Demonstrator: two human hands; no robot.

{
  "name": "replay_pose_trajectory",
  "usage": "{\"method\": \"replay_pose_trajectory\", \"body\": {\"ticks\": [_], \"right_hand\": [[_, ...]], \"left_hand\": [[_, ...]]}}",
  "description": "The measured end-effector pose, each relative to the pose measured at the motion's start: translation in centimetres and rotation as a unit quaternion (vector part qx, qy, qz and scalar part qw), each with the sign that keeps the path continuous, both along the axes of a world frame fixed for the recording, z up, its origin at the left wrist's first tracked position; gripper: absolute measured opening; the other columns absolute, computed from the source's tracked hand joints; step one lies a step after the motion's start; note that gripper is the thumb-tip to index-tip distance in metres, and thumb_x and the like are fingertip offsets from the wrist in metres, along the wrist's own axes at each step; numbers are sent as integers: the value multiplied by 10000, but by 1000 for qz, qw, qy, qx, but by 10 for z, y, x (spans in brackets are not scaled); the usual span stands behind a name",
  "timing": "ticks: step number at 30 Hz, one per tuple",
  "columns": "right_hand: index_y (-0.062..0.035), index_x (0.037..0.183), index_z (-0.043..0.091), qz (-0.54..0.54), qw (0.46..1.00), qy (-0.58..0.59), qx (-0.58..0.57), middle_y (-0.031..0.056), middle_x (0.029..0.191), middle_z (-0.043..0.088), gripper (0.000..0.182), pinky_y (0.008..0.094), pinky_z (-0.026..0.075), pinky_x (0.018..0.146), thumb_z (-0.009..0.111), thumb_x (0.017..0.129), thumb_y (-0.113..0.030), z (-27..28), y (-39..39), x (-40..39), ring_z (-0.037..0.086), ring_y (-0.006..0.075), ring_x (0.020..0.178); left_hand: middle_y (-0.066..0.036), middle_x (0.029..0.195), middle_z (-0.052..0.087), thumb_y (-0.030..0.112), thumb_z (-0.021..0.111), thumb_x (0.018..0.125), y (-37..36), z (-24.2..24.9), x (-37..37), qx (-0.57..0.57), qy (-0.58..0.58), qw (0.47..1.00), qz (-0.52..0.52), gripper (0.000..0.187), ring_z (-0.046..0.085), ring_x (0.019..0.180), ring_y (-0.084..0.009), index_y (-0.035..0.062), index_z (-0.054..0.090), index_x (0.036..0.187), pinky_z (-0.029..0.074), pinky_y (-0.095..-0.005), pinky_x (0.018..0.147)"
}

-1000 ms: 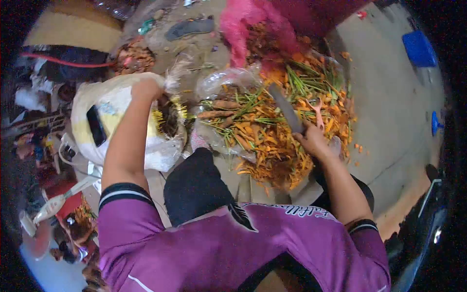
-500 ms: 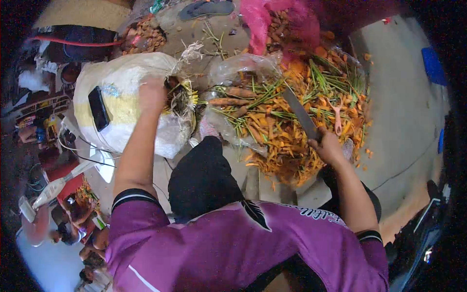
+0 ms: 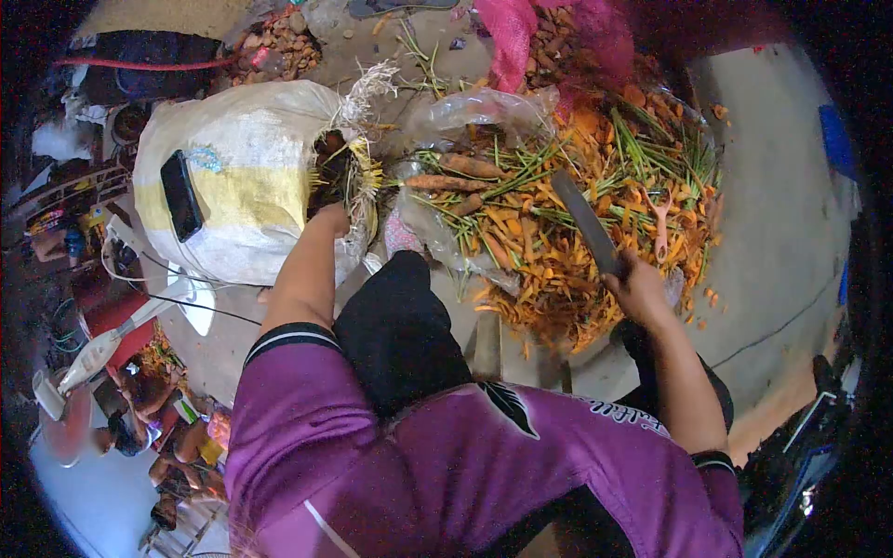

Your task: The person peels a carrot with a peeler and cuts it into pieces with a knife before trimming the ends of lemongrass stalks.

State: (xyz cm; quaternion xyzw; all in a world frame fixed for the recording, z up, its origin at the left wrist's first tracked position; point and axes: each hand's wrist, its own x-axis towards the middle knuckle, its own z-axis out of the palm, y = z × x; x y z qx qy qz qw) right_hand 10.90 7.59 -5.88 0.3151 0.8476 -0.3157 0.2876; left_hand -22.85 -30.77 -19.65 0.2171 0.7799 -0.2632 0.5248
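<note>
One knife (image 3: 584,223) clasped in right hand (image 3: 641,290) | left hand (image 3: 330,221) at open sack (image 3: 256,116), grip unclear | scraps (image 3: 551,302) piled over grey floor (image 3: 781,205)

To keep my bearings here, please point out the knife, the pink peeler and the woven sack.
Knife (image 3: 587,223): head view, middle of the blade.
Pink peeler (image 3: 661,238): head view, on the handle.
Woven sack (image 3: 260,130): head view, on the white wall beside its yellow band.
</note>
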Motion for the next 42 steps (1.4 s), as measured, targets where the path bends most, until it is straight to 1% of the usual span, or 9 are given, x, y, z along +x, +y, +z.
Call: {"method": "replay_pose_trajectory", "body": {"ticks": [10,13,16,20,24,27,33,37,42], "right_hand": [[20,923,454,-3,999,50,-3,192,754,557,314,356,421,629,613,729,-169,-14,-3,2,556,328,719],[22,915,455,-2,999,48,1,185,735,556,307,349,421,615,615,726,-160,-16,-4,3,556,314,685],[24,905,453,-2,999,52,12,177,717,554,305,347,419,605,617,727,-161,-19,-3,3,549,296,655],[23,914,454,-9,998,54,0,170,714,559,314,348,419,601,621,727,-166,-19,-4,7,553,271,651],[34,984,459,-8,1000,-8,-3,198,796,571,362,341,432,652,619,729,-166,-11,-3,1,574,281,740],[45,1026,454,-20,1000,16,1,216,862,568,396,334,434,698,616,732,-164,-13,-5,1,573,297,809],[52,1028,452,-24,999,-15,-23,226,891,564,403,340,430,721,615,728,-162,4,-8,-14,566,311,834],[45,1027,456,-16,1000,-18,-7,223,871,570,403,353,431,706,616,724,-168,-3,-4,-8,565,327,813],[32,1040,457,-15,1000,14,18,213,849,576,416,363,432,701,615,724,-188,-6,0,-1,564,335,807]], "left_hand": [[-251,1034,513,36,549,651,-12,-24,2,75,115,986,93,481,508,966,-360,-34,400,1104,423,-358,820],[-255,1056,491,61,559,657,-9,-28,13,212,198,946,141,481,481,1001,-353,-32,382,1094,400,-361,852],[-260,1063,477,78,551,673,5,-17,14,207,252,915,239,484,460,1030,-340,-31,349,1099,384,-365,872],[-253,1045,492,81,509,709,18,-17,8,130,246,936,215,443,484,997,-352,-39,336,1099,399,-380,848],[-274,1047,494,91,479,719,8,-32,0,162,217,936,224,443,504,977,-361,-66,326,1105,402,-387,840],[-250,1018,526,73,481,702,14,-33,9,149,246,930,231,363,515,966,-354,-67,451,1036,416,-379,825],[-194,962,573,63,512,673,-16,-45,2,20,46,999,18,210,561,901,-325,-11,626,834,445,-378,780],[-211,981,560,68,534,666,-7,-22,7,19,120,989,84,234,557,920,-315,-13,618,869,442,-376,789],[-215,889,584,80,500,714,20,20,-2,147,238,958,59,181,583,844,-315,-9,613,823,470,-377,724]]}}
